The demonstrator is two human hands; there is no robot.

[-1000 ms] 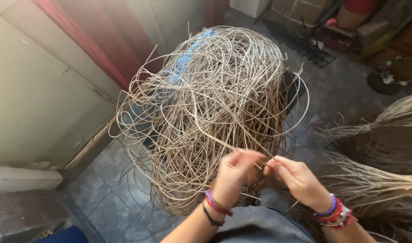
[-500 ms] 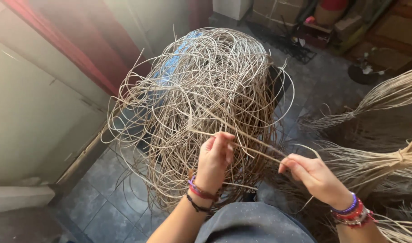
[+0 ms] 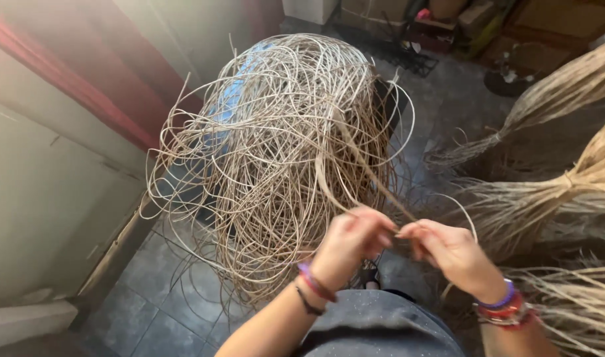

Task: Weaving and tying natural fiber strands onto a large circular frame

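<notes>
Two bare hands are seen low in the frame, just right of centre, brought together with their fingertips almost touching. The left hand, with dark and coloured bracelets at its wrist, is closed with its fingers curled around a thin pale cane strand, and the right hand, wearing red, purple and beaded bracelets, is pinched shut on the same strand just beside it; motion blur hides the exact finger positions. The strand is seen rising from the hands in a loop up into the middle of the frame, where it joins a large tangled mound of pale tan cane strands that fills the centre and upper centre of the picture. The mound is draped over a dark seat-like object with blue fabric showing through at the upper left of the pile. A grey garment is seen at the bottom edge below the hands. Bundles of tied dry straw-coloured fibre are spread along the right side, near the right hand. A dark grey tiled floor is visible at lower left, a red curtain at upper left, and cardboard boxes along the top edge.
</notes>
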